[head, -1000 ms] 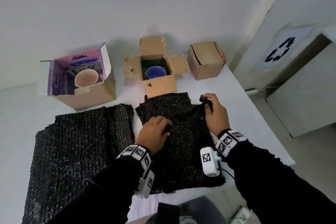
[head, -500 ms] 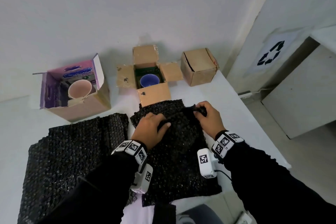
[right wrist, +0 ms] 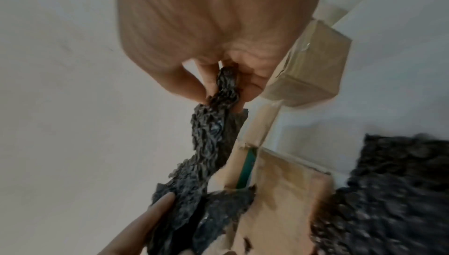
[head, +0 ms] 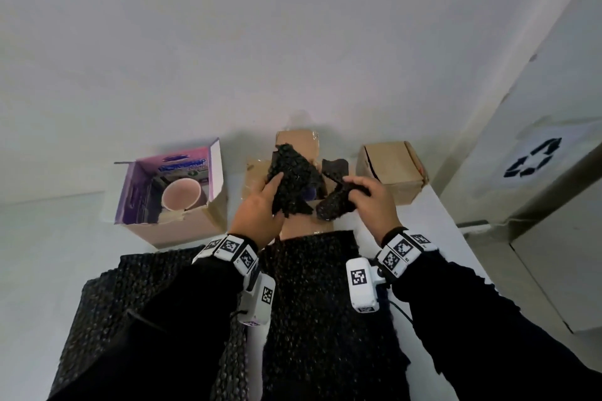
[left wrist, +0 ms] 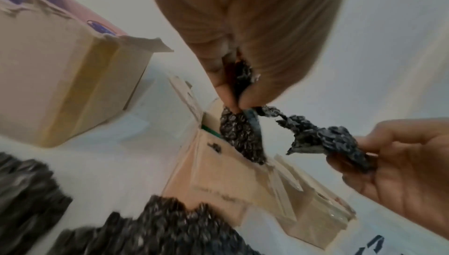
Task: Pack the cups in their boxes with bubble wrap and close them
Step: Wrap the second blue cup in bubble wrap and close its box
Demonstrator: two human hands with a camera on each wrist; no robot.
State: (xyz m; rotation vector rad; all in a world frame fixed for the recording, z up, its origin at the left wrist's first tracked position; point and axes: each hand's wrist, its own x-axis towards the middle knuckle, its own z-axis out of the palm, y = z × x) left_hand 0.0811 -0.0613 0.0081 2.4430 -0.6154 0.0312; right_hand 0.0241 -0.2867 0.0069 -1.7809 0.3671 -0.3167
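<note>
A crumpled piece of black bubble wrap (head: pixel 293 179) hangs over the open brown box (head: pixel 301 221) at the middle back. My left hand (head: pixel 273 192) pinches its left part (left wrist: pixel 243 140). Its right end (right wrist: pixel 209 140) is gripped by my right hand (head: pixel 355 187). The wrap hides nearly all of the blue cup (head: pixel 309 194) inside that box. A pink cup (head: pixel 180 195) stands in the open purple-lined box (head: pixel 136 192) on the left. In the left wrist view the wrap's lower end dips into the brown box (left wrist: pixel 230 172).
A closed brown box (head: pixel 391 172) stands at the back right, close to my right hand. Two large black bubble wrap sheets (head: pixel 312 303) (head: pixel 123 296) cover the near table. The white table (head: pixel 49 254) ends at the right, with a cabinet (head: pixel 553 238) beyond.
Both hands have lifted a piece of bubble wrap off the near sheet and carried it forward over the open brown box. The blue cup is now mostly covered.
</note>
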